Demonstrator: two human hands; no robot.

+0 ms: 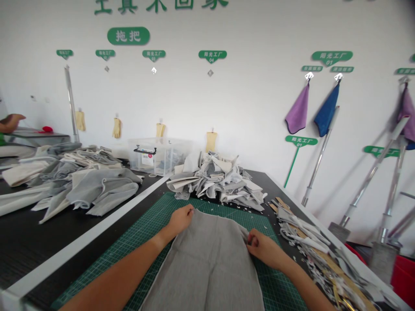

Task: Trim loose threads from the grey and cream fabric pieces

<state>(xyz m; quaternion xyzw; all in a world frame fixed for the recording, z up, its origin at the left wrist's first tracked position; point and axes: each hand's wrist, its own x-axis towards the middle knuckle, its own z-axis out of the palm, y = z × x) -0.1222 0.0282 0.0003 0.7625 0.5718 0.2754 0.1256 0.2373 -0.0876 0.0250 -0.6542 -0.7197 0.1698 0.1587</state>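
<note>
The grey fabric panel (201, 259) is held at its far edge by both hands. The left grip (180, 220) is clenched on the panel's far left corner, at 11 o'clock from the panel's centre. The right grip (264, 250) is closed on its right edge, at 2 o'clock, with the fingers curled over the cloth. The panel lies flat on a green cutting mat (279, 280) and runs out of view at 6 o'clock.

The mat is laid on a black worktop (259, 179). Small white offcuts are scattered along the mat's far edge. A heap of grey and cream fabric pieces (215, 183) stands at 12 o'clock, just past the mat. A larger spread of similar fabric (87, 185) lies at 10 o'clock on a separate black surface. A clear plastic storage box (158, 156) is seen between the two piles. Fabric strips and scraps (308, 235) are heaped at 3 o'clock on brown card. A co-worker's hand (11, 122) is seen at the far left edge, at 9 o'clock. Yellow gloves (116, 128) and a purple cloth (298, 110) hang on the wall.
</note>
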